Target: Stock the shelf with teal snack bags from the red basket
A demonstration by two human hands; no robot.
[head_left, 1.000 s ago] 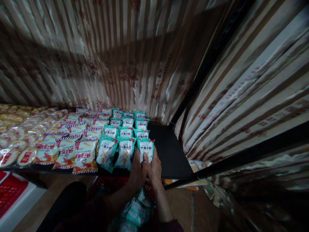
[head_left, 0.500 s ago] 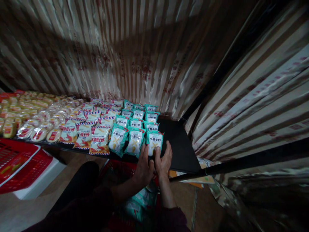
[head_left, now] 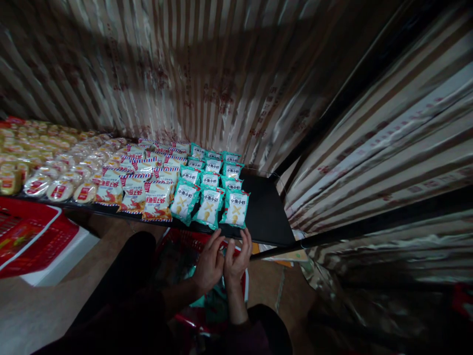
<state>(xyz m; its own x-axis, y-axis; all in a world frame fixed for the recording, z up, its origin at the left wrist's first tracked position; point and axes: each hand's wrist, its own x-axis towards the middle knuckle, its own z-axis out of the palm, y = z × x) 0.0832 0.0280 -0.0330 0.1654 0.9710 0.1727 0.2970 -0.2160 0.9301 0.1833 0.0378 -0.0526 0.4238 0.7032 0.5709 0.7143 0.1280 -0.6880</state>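
Just below the shelf's front edge, my left hand (head_left: 209,262) and my right hand (head_left: 237,259) are close side by side. Both have fingers stretched toward the shelf, and neither shows anything held. Nearest to their fingertips is a teal-and-white snack bag (head_left: 235,209) at the front right of its group, standing tilted back. Several matching teal bags fill neat rows behind it and to its left. Under my wrists, a red basket (head_left: 246,288) on the floor holds more teal bags, partly hidden by my arms.
Left of the teal bags stand orange-and-white snack bags (head_left: 158,201), then round wrapped cakes (head_left: 60,190). The black shelf (head_left: 268,212) shows bare at its right end. Striped sheeting (head_left: 207,74) hangs behind. A dark bar (head_left: 351,236) runs right; another red basket (head_left: 62,241) sits left.
Both hands have drawn back from the front right teal bag to below the shelf edge. That bag now stands uncovered. The view has shifted slightly.
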